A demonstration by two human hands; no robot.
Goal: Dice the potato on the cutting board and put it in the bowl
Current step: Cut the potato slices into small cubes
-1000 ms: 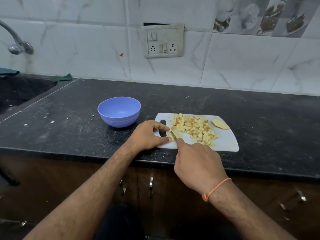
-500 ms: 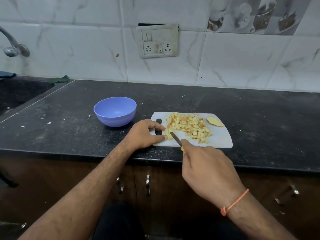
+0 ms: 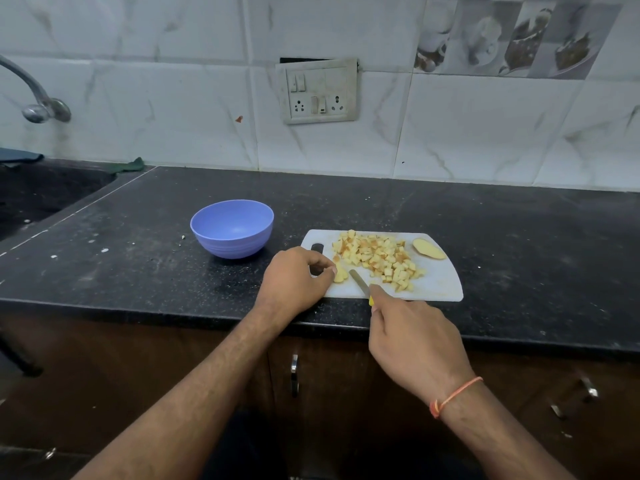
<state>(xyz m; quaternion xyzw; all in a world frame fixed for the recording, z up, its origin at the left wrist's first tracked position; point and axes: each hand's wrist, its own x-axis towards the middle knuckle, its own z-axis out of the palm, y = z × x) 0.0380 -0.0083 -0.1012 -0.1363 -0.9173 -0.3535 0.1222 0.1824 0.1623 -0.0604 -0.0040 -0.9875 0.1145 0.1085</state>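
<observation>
A white cutting board [image 3: 440, 282] lies near the counter's front edge. A heap of diced potato [image 3: 375, 258] covers its middle, and one uncut slice [image 3: 428, 249] sits at its far right corner. My left hand [image 3: 294, 280] rests on the board's left end, its fingertips pinching a small potato piece [image 3: 340, 274]. My right hand [image 3: 412, 341] grips a knife [image 3: 360, 284] with a yellow handle; the blade lies just right of that piece. A blue bowl [image 3: 232, 228] stands to the left of the board with nothing in it.
The black counter [image 3: 519, 244] runs left to a sink [image 3: 41, 192] with a tap [image 3: 34, 98] above it. A switch and socket plate [image 3: 317, 91] is on the tiled wall behind. Cabinet doors with metal handles [image 3: 294, 374] are below the counter edge.
My right hand has drawn back toward me with the knife, so the blade now shows beside the small piece. My left hand has stayed on that piece.
</observation>
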